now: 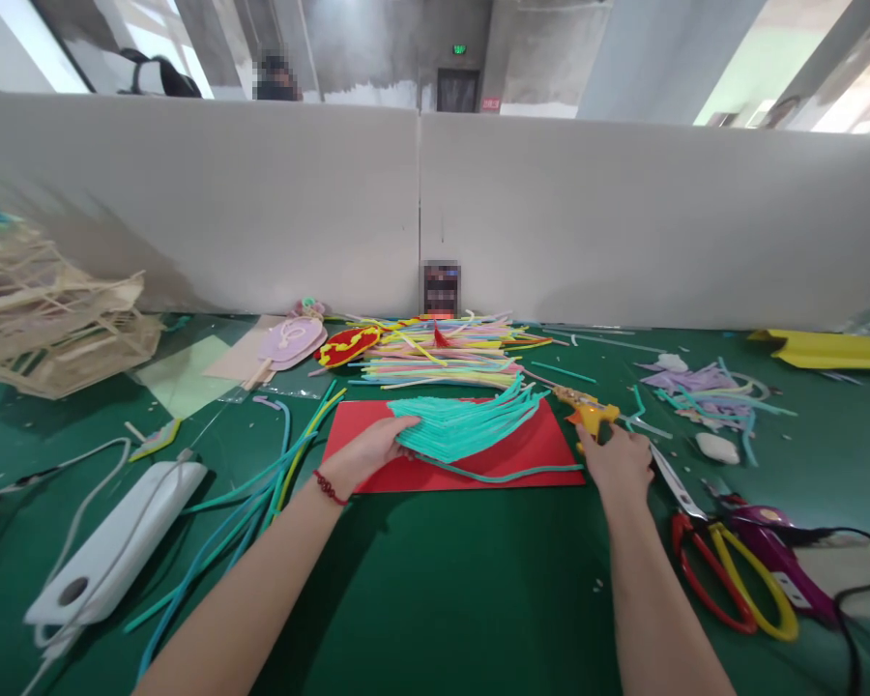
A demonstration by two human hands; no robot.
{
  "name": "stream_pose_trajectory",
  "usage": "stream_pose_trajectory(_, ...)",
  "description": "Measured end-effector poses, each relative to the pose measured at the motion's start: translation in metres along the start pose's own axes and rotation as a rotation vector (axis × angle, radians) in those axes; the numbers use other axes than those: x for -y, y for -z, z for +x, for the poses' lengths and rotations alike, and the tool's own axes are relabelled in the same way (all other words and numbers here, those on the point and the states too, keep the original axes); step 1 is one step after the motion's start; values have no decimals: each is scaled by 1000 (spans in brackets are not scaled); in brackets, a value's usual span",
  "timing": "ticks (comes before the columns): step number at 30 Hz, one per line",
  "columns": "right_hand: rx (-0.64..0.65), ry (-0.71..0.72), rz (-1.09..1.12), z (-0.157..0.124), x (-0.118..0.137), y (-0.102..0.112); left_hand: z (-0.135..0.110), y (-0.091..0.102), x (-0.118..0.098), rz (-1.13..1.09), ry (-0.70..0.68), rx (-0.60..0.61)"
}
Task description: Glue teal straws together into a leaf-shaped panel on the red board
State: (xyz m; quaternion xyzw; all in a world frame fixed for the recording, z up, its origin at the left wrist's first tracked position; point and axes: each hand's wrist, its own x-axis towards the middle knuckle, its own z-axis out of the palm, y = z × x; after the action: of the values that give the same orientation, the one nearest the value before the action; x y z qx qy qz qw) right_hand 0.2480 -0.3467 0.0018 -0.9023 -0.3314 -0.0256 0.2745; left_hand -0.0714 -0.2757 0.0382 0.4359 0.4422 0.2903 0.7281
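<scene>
While a long white plastic block (123, 541) with a cable lies at the left of the green table (464, 590), loose teal, blue and yellow fuzzy stems (261, 483) spread beside it, unworked. Next, the left hand (377, 449) pinches the left edge of a teal, leaf-like piece of fuzzy stems (453, 435), which lies over a flat red rectangular card (522, 456). Its left and middle portion looks done, the rows packed close together; toward the upper right the stem ends fan out loose, and one teal strand (500, 478) trails along the card's lower part, so joining and trimming seem left. Behind lies a heap of multicoloured fuzzy stems (442, 372). Farther right, the right hand (619, 464) is at a yellow-orange glue gun (595, 416); whether its fingers grip it, I cannot tell. Beyond lie red-and-yellow-handled metal scissors (678, 486).
</scene>
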Motion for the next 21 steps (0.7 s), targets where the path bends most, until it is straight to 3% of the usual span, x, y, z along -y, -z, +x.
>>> stream_pose_trajectory(3,-115,168,87,-15,13,14,-1,-2,0,-28,38,-12)
stream_pose_trajectory(4,-96,259,172,-21,17,17,-1,-2,0,-29,45,-16)
stream_pose_trajectory(7,237,566,436,-46,28,16,0,-1,-1,-24,68,-35)
stream_pose_trajectory(9,406,728,492,-63,30,13,0,0,-1,-11,89,-53)
stream_pose_trajectory(13,479,984,450,-82,22,9,-3,4,-1,33,102,-71)
stream_pose_trajectory(16,472,1075,416,-84,18,8,-6,4,-3,109,80,-59)
stream_pose_trajectory(21,497,1102,433,-84,21,10,-6,-1,-6,391,69,-92)
